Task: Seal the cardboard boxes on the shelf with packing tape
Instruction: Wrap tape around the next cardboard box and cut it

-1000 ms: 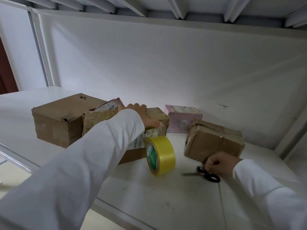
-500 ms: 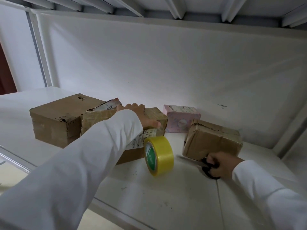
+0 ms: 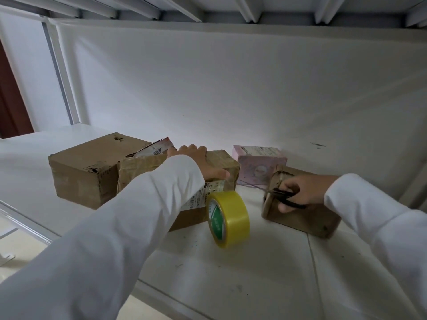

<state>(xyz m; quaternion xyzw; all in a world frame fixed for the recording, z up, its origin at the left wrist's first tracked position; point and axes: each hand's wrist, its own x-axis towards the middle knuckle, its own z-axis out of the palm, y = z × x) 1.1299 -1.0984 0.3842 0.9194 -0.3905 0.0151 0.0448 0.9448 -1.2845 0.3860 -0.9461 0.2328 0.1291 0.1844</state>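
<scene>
While left hand [image 3: 203,162] presses box [image 3: 221,161], right hand [image 3: 305,189] grips scissors [image 3: 285,195]

Bare shelf [image 3: 254,273] lies open along its front edge; toward the back wall, four boxes and the upright tape roll [image 3: 228,218] crowd the passage.

Three brown cardboard boxes [image 3: 87,174] [image 3: 221,162] [image 3: 305,215] and one pink box [image 3: 258,162] are sitting on the shelf [image 3: 254,269]. One yellow tape roll [image 3: 228,218] is standing there, one pair of scissors [image 3: 286,196] is showing, and two hands [image 3: 203,165] [image 3: 302,190] are reaching in.
</scene>
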